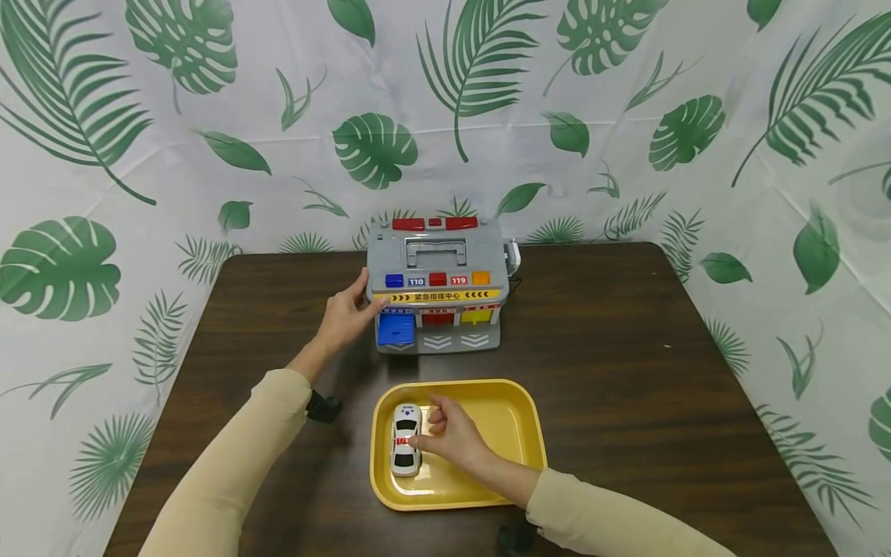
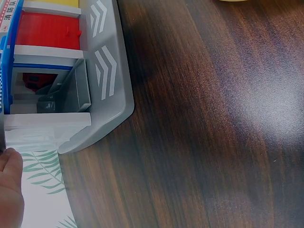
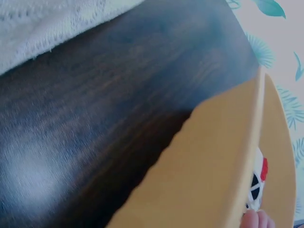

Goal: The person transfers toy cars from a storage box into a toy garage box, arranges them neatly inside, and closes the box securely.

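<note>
On the table stands a grey toy rescue station (image 1: 455,271) with a roof handle. Its blue door (image 1: 397,329) is raised at the front left; a small red toy vehicle (image 2: 39,81) shows inside that bay. My left hand (image 1: 348,313) holds the station's front left corner, thumb at the front edge and fingers along the side wall. Below, a white toy police car (image 1: 405,456) lies in a yellow tray (image 1: 511,495). Over the tray hovers my right hand (image 1: 455,437), its thumb overlapping the car's red light bar and its other fingers loosely bent. Whether the thumb touches cannot be told.
The station's red door (image 2: 50,32) and yellow door (image 1: 476,316) are down. A white part (image 1: 513,257) sticks out from its right side. The dark wooden table (image 1: 612,371) ends at a leaf-patterned cloth (image 1: 487,155) behind.
</note>
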A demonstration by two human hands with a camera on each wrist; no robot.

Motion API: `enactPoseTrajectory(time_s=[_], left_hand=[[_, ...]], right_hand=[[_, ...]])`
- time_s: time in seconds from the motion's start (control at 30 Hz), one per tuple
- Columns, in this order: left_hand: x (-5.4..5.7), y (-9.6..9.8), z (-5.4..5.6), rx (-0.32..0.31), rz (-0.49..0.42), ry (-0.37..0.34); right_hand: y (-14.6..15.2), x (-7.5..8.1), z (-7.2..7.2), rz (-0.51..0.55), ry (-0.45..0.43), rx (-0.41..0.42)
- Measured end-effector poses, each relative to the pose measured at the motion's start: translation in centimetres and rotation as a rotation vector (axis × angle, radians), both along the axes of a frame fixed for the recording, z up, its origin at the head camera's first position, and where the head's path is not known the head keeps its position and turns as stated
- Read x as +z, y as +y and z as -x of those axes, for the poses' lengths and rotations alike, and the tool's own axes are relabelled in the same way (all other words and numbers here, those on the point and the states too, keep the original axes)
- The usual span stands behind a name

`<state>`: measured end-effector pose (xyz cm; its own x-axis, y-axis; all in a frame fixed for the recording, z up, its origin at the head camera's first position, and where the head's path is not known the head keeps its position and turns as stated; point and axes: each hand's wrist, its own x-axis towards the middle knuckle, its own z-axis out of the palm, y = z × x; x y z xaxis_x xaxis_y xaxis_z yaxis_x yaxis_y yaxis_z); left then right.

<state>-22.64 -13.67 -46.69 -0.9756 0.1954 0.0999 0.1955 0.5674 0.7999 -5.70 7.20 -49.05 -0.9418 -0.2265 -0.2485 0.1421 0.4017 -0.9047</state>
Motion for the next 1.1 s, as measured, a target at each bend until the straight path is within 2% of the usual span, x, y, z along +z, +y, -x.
enactPoseTrajectory(time_s=[0.33, 0.5, 1.1], left_hand=[[0.0, 0.0, 0.0, 0.004, -0.003, -0.028], [0.1, 0.0, 0.0, 0.004, -0.011, -0.038], [0.3, 0.1, -0.2, -0.001, -0.030, -0.042]], right_hand=[[-0.5, -0.8, -0.7, 0.053, -0.069, -0.024], [-0.6, -1.2, -1.0, 0.040, -0.113, -0.015], [-1.2, -1.8, -0.8, 0.068, -0.151, -0.026]])
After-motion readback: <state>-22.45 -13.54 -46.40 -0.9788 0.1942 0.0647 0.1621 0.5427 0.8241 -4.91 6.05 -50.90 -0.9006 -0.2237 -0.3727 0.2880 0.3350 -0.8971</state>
